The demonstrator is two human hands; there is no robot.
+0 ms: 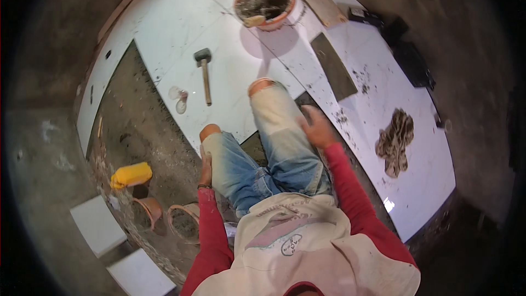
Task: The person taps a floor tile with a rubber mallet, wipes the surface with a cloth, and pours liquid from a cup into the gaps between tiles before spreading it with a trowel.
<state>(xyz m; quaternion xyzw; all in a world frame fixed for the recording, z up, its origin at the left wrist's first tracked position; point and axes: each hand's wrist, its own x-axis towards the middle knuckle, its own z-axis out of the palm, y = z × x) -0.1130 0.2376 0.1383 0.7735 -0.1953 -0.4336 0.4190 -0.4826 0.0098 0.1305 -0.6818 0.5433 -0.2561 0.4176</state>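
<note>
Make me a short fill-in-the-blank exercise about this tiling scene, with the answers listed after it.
1. The rubber mallet lies on the white ____.
2. The orange bucket holds wet ____.
3. The right hand rests on the person's right ____.
4. The crumpled rag lies to the person's ____.

Missing words: tiles; mortar; leg; right
</note>
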